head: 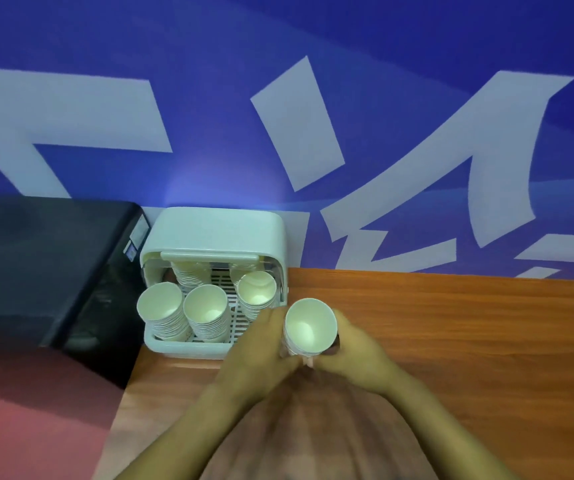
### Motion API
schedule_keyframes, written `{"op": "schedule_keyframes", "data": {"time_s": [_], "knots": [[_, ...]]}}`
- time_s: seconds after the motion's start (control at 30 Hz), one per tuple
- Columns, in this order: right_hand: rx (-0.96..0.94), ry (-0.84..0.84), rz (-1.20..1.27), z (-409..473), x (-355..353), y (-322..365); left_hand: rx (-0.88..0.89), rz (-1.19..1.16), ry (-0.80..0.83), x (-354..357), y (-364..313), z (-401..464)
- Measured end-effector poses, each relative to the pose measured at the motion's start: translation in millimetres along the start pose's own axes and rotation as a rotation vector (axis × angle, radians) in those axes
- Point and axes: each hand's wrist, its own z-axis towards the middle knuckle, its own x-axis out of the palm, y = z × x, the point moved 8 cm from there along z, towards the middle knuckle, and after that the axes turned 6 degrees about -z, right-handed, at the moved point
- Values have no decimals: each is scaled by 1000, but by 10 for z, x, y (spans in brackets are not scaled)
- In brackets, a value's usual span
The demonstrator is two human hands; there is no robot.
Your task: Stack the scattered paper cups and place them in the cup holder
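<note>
Bare wooden tabletop [469, 323] right of holder [216, 230]

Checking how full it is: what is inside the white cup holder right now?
The cup holder holds three front stacks of paper cups, mouths up, with more stacks behind under its lid. Its slotted floor shows between them. How far back the rear stacks go is hidden.

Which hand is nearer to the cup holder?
Left. The left hand is just beside the cup holder; the right hand is across the held cups.

Paper cups [309, 327], wood-grain table [469, 323]
</note>
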Motion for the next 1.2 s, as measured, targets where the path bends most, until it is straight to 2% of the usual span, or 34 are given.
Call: {"op": "schedule_keyframes", "data": {"time_s": [0.1, 0.4, 0.8, 1.07, 1.2], "knots": [[-45, 17, 2, 220, 216, 238, 5, 38, -86, -333, 124, -25], [-47, -42, 59, 544, 524, 409, -87, 68, -146, -604, 407, -20], [16, -104, 63, 662, 561, 354, -162, 88, -106, -661, 475, 137], [25, -51, 56, 682, 806, 311, -216, 357, -65, -650, 558, 96], [41, -21, 63, 634, 803, 330, -148, 436, -79, -679, 588, 32]]}}
